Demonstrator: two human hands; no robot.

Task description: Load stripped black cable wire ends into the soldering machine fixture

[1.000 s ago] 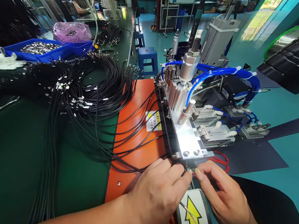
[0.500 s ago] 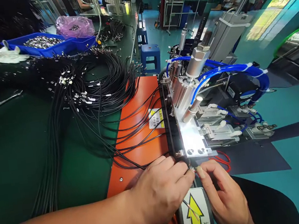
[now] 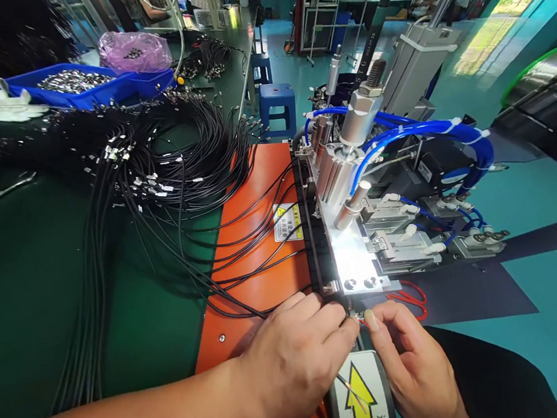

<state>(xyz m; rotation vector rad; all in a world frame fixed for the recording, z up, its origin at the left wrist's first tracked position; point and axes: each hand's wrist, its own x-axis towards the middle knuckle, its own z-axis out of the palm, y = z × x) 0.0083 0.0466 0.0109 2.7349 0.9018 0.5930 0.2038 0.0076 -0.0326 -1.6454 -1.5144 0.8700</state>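
View shifted; fingers (image 3: 381,343) stayed; tray (image 3: 105,96) holds silvery pieces (image 3: 73,80).

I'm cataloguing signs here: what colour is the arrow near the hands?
The arrow is yellow, outlined in black; the head view shows it.

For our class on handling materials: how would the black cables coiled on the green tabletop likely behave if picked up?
The black cables would probably bend and sag, as they curve loosely over the orange plate. Lifting one might drag others, since many overlap. They seem unlikely to roll, lying in a spread-out heap.
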